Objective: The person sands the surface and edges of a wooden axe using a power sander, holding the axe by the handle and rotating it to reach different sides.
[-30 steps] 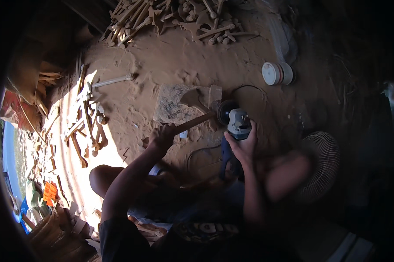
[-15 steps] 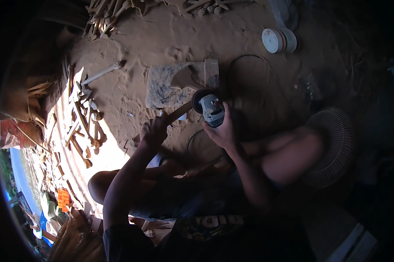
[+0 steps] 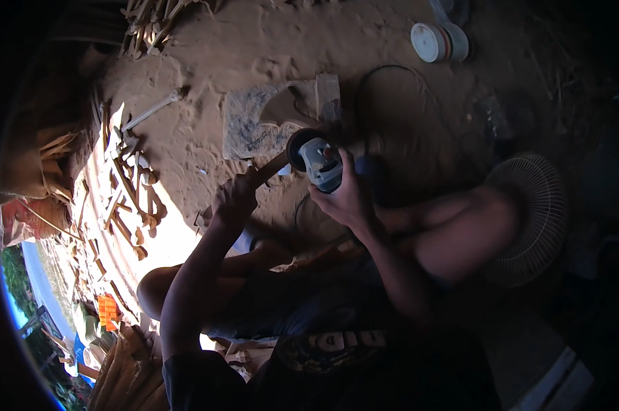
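Over the last second the whole scene has slid in the head view: the pile of wooden sticks (image 3: 155, 24) that lay well inside the upper part now sits cut off at the top edge, and the white round container (image 3: 438, 42) has climbed toward the upper right, while the hands and tool hold much the same place relative to each other near the middle. The sandy ground (image 3: 207, 61) fills most of the picture, with carved wooden pieces (image 3: 128, 192) scattered along its sunlit left side and a white fan grille (image 3: 529, 212) lying at the right beside the person's bent knee. On the sand just above the hands lies a flat grey slab (image 3: 251, 127), with a curved wooden piece resting on it. The angle grinder (image 3: 316, 161) is held over the lower right corner of that slab; its long axis runs from lower right to upper left, the dark disc end pointing up and left toward the slab and the body trailing back into the palm. The right hand (image 3: 347, 198) is wrapped around the grinder's body, fingers clenched on it. The left hand (image 3: 235, 198) is closed on a wooden stick (image 3: 272, 166) whose length slants up and to the right, its far end meeting the grinder's disc.
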Demonstrator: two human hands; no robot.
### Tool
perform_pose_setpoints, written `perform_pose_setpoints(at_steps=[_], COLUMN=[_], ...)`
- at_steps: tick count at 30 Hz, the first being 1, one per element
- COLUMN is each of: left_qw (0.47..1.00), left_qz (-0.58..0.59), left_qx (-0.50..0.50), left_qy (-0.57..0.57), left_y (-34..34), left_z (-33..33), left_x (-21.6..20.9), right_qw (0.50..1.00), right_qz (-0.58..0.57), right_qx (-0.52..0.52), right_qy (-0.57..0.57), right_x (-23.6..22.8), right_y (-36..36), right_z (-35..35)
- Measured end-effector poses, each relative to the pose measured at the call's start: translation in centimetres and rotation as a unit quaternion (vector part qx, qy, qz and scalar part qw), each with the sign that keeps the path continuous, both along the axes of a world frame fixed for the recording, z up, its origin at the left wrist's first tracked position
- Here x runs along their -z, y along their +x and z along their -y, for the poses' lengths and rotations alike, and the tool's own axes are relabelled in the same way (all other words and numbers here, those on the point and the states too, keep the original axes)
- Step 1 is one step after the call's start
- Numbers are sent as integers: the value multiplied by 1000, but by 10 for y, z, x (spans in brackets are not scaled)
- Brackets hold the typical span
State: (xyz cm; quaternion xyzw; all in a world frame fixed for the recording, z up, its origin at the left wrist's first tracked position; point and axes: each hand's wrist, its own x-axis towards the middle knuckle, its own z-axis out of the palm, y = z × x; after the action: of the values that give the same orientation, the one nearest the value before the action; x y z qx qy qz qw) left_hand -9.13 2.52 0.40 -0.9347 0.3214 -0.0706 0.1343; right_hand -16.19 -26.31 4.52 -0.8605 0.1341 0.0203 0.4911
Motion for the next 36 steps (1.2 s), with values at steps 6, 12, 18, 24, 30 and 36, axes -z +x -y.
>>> perform_pose_setpoints(at_steps=[6,12,18,24,30,36], left_qw=[999,997,997,996,997,993], left_qz=[35,50,-69,-78,-54,-104], left_qx=[19,41,-34,-39,-20,-42], left_qy=[-14,-38,-27,-28,-55,-33], left_y=[2,7,3,4,6,7], left_z=[3,-1,11,3,1,0], left_x=[-1,-3,-16,-11,-1,-1], right_qw=[1000,998,993,991,991,990], right_qz=[24,18,64,13,-8,-65], right_qx=[-2,10,69,55,67,61], right_qy=[1,-58,-73,-118,-112,-107], right_x=[-1,10,22,1,1,-5], right_y=[1,6,19,35,42,50], right_z=[-5,-6,8,17,25,30])
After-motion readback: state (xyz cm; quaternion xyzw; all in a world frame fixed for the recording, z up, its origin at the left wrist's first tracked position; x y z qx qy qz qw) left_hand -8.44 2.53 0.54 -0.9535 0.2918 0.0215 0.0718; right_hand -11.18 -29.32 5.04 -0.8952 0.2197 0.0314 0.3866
